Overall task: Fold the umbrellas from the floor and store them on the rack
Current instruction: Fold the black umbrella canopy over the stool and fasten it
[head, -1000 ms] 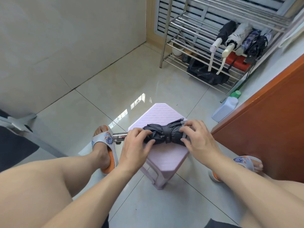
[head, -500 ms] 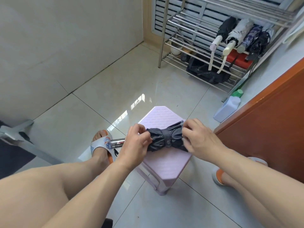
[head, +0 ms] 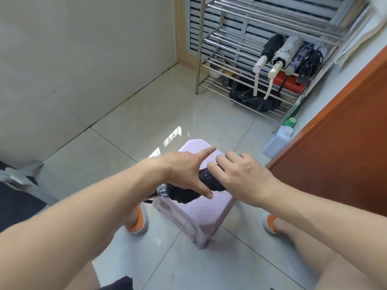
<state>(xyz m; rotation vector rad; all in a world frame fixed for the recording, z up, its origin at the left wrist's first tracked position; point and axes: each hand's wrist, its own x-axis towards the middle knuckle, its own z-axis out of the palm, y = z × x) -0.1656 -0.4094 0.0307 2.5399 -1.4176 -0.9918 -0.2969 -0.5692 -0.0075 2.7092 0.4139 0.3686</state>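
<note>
My left hand (head: 184,172) lies flat, fingers straight, on the folded black umbrella (head: 194,188) across the lilac stool (head: 201,214); right hand (head: 240,176) presses its other end, fingers relaxed.

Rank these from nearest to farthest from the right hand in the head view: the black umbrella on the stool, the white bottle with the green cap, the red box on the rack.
1. Black umbrella: under the right hand, on the lilac stool.
2. White bottle: on the floor, ahead and right, by the wooden panel.
3. Red box: farthest, on the metal rack, under the stored umbrellas.
</note>
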